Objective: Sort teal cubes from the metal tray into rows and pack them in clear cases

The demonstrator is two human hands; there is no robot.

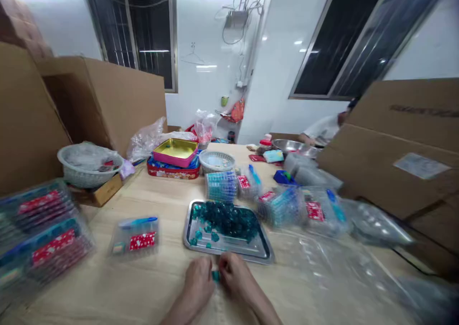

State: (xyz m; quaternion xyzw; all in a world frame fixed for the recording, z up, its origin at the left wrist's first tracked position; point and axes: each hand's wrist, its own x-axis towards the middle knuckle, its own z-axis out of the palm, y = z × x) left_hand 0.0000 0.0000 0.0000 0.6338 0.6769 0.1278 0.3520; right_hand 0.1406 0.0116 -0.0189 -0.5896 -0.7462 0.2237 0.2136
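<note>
My left hand (199,278) and my right hand (234,273) meet close together above the table, just in front of the metal tray (265,254). Fingers are curled in on both. A small teal piece (215,276) shows in the gap between them, pinched there; its exact shape is blurred. On the tray lies a heap of dark teal, see-through gem-like pieces (229,218), with several loose ones at its left. Left of the hands, a clear plastic case (134,237) holds a blue pen-like stick and a red patterned card.
Stacked clear cases (53,239) stand at the left edge. More packed cases (315,210) sit right of the tray, near clear plastic sheets (322,267). Behind are a white basket (217,161) and a pink-rimmed tin (175,153). Cardboard boxes (394,138) flank the table; another person (324,126) is behind.
</note>
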